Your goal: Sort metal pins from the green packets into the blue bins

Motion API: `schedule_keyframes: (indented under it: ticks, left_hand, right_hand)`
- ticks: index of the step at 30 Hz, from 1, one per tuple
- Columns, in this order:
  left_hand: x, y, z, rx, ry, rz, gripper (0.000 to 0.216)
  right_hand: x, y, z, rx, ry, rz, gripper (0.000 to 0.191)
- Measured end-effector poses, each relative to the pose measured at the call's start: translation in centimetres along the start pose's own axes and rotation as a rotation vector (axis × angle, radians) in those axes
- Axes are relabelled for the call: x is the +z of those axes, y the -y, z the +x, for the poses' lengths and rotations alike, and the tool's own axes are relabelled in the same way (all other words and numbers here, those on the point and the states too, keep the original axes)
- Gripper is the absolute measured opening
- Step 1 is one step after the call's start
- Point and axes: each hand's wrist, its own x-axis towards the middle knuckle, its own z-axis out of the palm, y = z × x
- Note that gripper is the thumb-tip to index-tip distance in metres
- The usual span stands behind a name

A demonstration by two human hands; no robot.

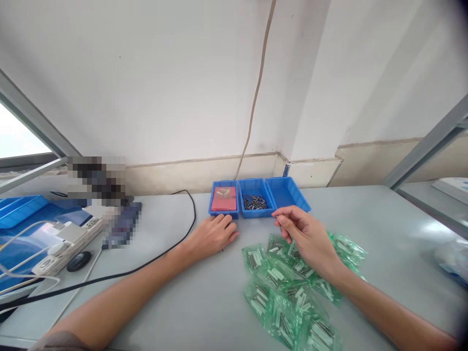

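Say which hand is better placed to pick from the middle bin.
Probably the right hand: it is by the front right corner of the middle bin, while the left hand lies before the left bin.

There are 2 hands (215,236), 3 blue bins (287,191) in 1 row, 1 black cord (195,214), min. 8 green bags (276,275) (overlapped, exact no. unclear), metal pcs. (256,202) uncountable.

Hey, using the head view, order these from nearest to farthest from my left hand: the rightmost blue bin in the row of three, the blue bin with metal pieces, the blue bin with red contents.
From your left hand:
1. Blue bin with red contents: just beyond it.
2. Blue bin with metal pieces: middle of the row.
3. Rightmost blue bin: far end.
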Motion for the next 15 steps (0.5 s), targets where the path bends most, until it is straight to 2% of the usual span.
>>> schedule_keyframes:
  ticks: [7, 11, 15]
  left_hand:
    - [0.1, -0.1, 0.0, 0.011, -0.036, -0.025, 0.029]
    - [0.2, -0.1, -0.1, 0.010, -0.037, -0.041, 0.029]
    - [0.3, 0.0, -0.3, 0.012, -0.028, -0.088, 0.028]
  right_hand:
    - [-0.2, 1.3, 0.1, 0.062, 0.033, 0.033, 0.038]
    - [-0.1, 0.9, 0.3, 0.079, 0.083, -0.021, 0.040]
    - [0.1, 0.3, 0.3, 0.093, 0.106, 0.039, 0.043]
